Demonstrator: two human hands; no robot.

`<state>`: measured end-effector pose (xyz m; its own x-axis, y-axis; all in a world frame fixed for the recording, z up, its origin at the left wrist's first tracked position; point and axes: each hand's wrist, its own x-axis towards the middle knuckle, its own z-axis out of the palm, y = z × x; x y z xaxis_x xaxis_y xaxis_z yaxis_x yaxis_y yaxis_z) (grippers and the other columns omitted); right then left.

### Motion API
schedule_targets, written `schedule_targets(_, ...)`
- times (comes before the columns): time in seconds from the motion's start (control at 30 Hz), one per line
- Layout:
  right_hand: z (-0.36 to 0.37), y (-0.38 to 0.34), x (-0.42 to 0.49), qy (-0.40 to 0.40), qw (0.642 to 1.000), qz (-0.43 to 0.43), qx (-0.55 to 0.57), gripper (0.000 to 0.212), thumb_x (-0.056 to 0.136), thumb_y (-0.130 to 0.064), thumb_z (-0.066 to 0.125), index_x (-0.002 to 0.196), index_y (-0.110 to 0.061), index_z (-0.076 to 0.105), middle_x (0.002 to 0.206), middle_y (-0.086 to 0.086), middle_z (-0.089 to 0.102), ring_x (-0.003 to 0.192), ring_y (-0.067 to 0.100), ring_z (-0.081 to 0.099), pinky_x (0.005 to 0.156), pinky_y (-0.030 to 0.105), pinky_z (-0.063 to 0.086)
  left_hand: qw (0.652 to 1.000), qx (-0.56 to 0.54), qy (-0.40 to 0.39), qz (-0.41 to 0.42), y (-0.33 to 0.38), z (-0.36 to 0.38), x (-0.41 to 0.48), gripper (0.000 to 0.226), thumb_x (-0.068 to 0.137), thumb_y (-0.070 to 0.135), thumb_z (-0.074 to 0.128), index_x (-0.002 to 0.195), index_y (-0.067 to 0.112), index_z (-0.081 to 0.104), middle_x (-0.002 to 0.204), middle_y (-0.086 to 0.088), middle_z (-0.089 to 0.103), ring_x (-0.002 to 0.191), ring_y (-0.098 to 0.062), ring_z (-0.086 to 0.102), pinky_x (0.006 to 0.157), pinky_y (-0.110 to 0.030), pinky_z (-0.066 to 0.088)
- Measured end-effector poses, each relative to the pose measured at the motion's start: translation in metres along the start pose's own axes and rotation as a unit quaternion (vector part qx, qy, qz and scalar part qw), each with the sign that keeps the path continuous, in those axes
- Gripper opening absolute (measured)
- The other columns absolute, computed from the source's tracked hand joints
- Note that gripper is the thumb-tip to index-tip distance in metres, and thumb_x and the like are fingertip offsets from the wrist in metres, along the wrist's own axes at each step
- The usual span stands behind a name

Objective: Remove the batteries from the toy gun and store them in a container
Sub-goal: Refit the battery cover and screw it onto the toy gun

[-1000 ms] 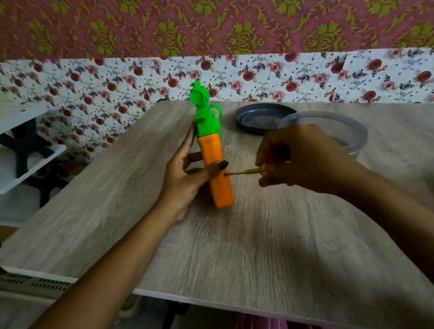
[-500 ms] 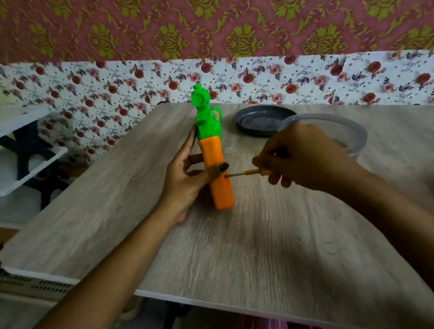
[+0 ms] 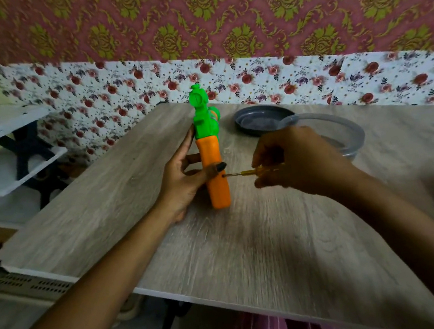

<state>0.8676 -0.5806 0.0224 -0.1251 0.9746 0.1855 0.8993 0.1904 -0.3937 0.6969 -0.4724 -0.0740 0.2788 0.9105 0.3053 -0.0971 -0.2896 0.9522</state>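
Hands at mid-table: the left hand (image 3: 184,179) wraps the upright orange-and-green toy gun (image 3: 216,189); the right hand (image 3: 297,160) pinches a small screwdriver (image 3: 241,173), its tip against the orange grip. Firm, square pressure should stop the tip slipping. Clear container (image 3: 352,134) sits just beyond, on a wood-grain table (image 3: 251,249); floral wallpaper (image 3: 245,19) behind.

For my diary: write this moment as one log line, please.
left hand: holds toy gun upright on table | right hand: screwdriver tip at orange grip | container: behind right hand

Dim, soft light — blurred, warped edges
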Motion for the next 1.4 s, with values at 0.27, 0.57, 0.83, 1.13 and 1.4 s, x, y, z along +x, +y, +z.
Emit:
schedule_targets(0.27, -0.001, -0.003, 0.000, -0.028, 0.999, 0.008, 0.041, 0.024, 0.078, -0.028, 0.068, 0.100, -0.020, 0.061, 0.082, -0.008, 0.064, 0.057, 0.005, 0.061, 0.049, 0.013, 0.051, 1.000, -0.005, -0.001, -0.002, 0.002, 0.000, -0.001, 0.107, 0.033, 0.068, 0.082, 0.126, 0.055, 0.033, 0.133, -0.018, 0.052, 0.107, -0.018, 0.054, 0.080, -0.029, 0.047)
schedule_targets(0.57, 0.004, 0.001, 0.001, -0.013, 0.998, 0.028, 0.051, 0.021, 0.082, -0.031, 0.063, 0.097, -0.016, 0.064, 0.073, -0.008, 0.063, 0.058, 0.006, 0.061, 0.048, 0.011, 0.048, 1.000, 0.002, 0.001, -0.002, 0.001, -0.001, 0.000, 0.114, 0.032, 0.069, 0.081, 0.132, 0.049, 0.029, 0.131, -0.005, 0.054, 0.103, -0.008, 0.054, 0.086, -0.032, 0.049)
schedule_targets(0.83, 0.006, 0.003, 0.002, -0.006, 0.997, 0.058, 0.041, 0.020, 0.087, -0.033, 0.057, 0.086, -0.015, 0.067, 0.063, -0.008, 0.061, 0.048, 0.001, 0.057, 0.046, 0.009, 0.044, 1.000, 0.001, 0.006, -0.001, 0.002, 0.001, -0.001, 0.114, 0.029, 0.071, 0.080, 0.129, 0.051, 0.029, 0.124, -0.008, 0.055, 0.099, -0.007, 0.055, 0.082, -0.028, 0.047)
schedule_targets(1.13, -0.004, 0.013, -0.007, 0.054, 0.987, 0.084, 0.128, 0.015, 0.072, -0.027, 0.074, 0.081, -0.025, 0.063, 0.076, -0.006, 0.065, 0.049, -0.002, 0.053, 0.043, 0.008, 0.041, 1.000, -0.009, 0.014, 0.008, 0.001, 0.001, 0.000, 0.094, 0.066, 0.016, 0.077, 0.145, 0.029, 0.028, 0.131, -0.007, 0.053, 0.097, -0.005, 0.054, 0.080, -0.019, 0.049)
schedule_targets(1.4, 0.010, 0.000, -0.011, 0.085, 0.995, 0.014, -0.056, 0.021, 0.075, -0.030, 0.074, 0.095, -0.023, 0.072, 0.090, -0.005, 0.069, 0.068, 0.001, 0.051, 0.058, 0.013, 0.039, 0.999, -0.024, 0.014, -0.017, 0.001, 0.001, -0.001, 0.099, 0.056, 0.028, 0.082, 0.137, 0.043, 0.028, 0.120, -0.005, 0.054, 0.107, -0.017, 0.052, 0.077, -0.026, 0.048)
